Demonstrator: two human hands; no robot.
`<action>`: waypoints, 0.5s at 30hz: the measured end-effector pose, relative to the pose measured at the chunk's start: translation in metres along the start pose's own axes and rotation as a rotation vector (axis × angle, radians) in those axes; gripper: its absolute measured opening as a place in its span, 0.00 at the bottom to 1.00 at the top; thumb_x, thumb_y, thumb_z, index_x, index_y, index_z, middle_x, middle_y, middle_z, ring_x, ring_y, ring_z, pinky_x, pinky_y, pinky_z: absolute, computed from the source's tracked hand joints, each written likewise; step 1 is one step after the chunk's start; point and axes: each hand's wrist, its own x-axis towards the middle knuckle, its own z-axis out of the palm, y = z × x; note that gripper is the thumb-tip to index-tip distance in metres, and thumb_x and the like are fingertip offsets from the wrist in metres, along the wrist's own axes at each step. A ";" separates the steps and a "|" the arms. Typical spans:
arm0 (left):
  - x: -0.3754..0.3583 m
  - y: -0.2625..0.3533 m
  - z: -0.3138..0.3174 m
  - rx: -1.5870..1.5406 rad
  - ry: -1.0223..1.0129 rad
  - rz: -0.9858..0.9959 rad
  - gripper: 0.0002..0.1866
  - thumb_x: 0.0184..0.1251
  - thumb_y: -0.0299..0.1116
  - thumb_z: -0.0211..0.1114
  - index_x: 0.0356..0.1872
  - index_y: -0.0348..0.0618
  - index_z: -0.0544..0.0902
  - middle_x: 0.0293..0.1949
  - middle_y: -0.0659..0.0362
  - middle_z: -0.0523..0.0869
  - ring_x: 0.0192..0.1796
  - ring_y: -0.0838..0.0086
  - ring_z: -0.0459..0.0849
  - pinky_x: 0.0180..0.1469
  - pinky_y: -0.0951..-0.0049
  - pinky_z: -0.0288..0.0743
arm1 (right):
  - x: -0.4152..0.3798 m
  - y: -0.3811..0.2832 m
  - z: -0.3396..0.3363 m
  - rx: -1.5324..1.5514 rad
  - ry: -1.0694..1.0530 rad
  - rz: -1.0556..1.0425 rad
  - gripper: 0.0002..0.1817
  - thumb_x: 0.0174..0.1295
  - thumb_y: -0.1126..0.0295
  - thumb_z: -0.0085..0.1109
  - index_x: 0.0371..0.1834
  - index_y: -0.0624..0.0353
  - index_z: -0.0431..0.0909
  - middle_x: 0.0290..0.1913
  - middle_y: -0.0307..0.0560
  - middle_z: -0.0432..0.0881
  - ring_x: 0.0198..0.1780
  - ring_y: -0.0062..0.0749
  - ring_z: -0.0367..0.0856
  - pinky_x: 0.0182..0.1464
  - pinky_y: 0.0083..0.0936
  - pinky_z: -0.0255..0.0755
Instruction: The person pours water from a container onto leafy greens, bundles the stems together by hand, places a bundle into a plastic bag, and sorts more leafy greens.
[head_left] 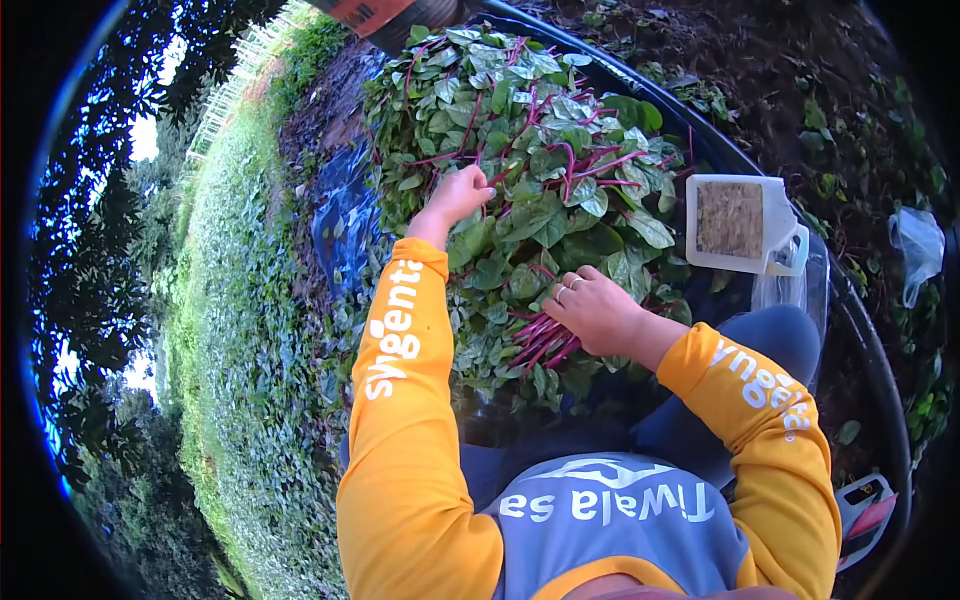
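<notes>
Outdoors in daylight: a green crop field point(250, 400) lies left of the hands, dark soil point(760, 60) beyond them (trees point(90, 250) edge the field).

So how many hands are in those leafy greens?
2. The left hand reaches far into the pile of greens, closed on a stem; the right hand rests nearer the body, on a bunch of red stems.

Glossy leaves point(530, 215); smooth white plastic container point(745, 225); matt cloth sleeves point(400, 400).
</notes>
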 end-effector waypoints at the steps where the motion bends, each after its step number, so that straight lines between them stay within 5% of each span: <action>1: -0.001 0.002 -0.004 -0.280 -0.116 -0.079 0.13 0.60 0.40 0.77 0.39 0.45 0.85 0.34 0.59 0.86 0.37 0.67 0.85 0.46 0.66 0.80 | 0.000 0.000 0.001 -0.007 0.027 -0.003 0.17 0.52 0.70 0.62 0.48 0.54 0.78 0.43 0.41 0.83 0.55 0.36 0.80 0.56 0.34 0.68; 2: -0.003 0.005 -0.005 -0.386 -0.181 -0.059 0.13 0.63 0.35 0.76 0.43 0.41 0.84 0.34 0.64 0.86 0.37 0.78 0.81 0.44 0.73 0.77 | 0.001 0.000 0.002 -0.006 0.040 -0.002 0.18 0.52 0.70 0.62 0.48 0.54 0.78 0.43 0.41 0.83 0.55 0.37 0.80 0.56 0.34 0.68; 5: -0.019 0.022 -0.003 -0.700 -0.325 -0.082 0.13 0.65 0.33 0.75 0.45 0.38 0.85 0.37 0.66 0.87 0.39 0.82 0.81 0.43 0.75 0.77 | 0.003 0.000 0.000 -0.022 0.027 -0.005 0.18 0.52 0.69 0.63 0.48 0.55 0.78 0.43 0.41 0.83 0.55 0.37 0.80 0.56 0.35 0.68; 15: -0.084 0.065 0.033 -0.583 -0.283 0.070 0.16 0.65 0.23 0.70 0.54 0.35 0.87 0.43 0.64 0.84 0.45 0.82 0.82 0.50 0.78 0.77 | 0.005 0.005 0.005 -0.038 0.051 0.031 0.24 0.52 0.67 0.64 0.55 0.56 0.77 0.48 0.45 0.82 0.57 0.40 0.79 0.61 0.38 0.68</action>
